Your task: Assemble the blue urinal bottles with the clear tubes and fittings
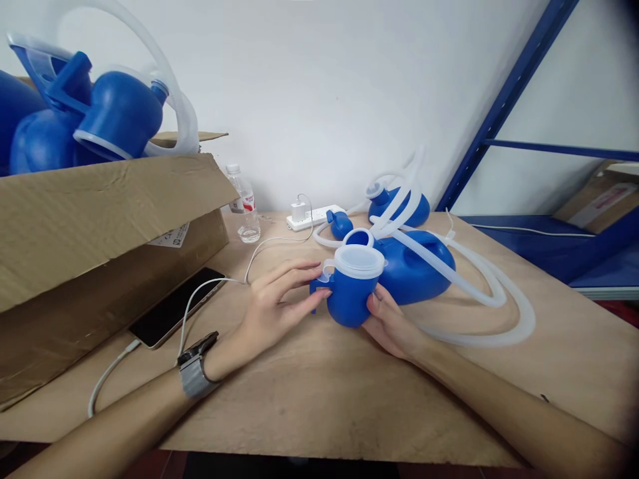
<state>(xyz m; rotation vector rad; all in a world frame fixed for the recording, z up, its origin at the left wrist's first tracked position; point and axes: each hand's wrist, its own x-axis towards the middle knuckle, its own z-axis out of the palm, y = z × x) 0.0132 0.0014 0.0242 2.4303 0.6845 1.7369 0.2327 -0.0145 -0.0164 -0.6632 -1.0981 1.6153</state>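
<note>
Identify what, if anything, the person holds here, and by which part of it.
A blue cup with a white lid: the left hand holds it at the handle, the right hand at the body's lower side.

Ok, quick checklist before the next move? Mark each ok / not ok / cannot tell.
1. Left hand on the cup's handle side: ok, thumb and fingers at the handle.
2. Right hand supporting the blue cup: ok, on the opposite side, low on the body.
3. White lid on the cup: ok, covers the top.
4. Cup's inside checked: cannot tell, the lid hides it.
5. White cable clear of the watch: cannot tell, it passes out of sight beside it.
6. Water bottle upright and capped: ok.
</note>
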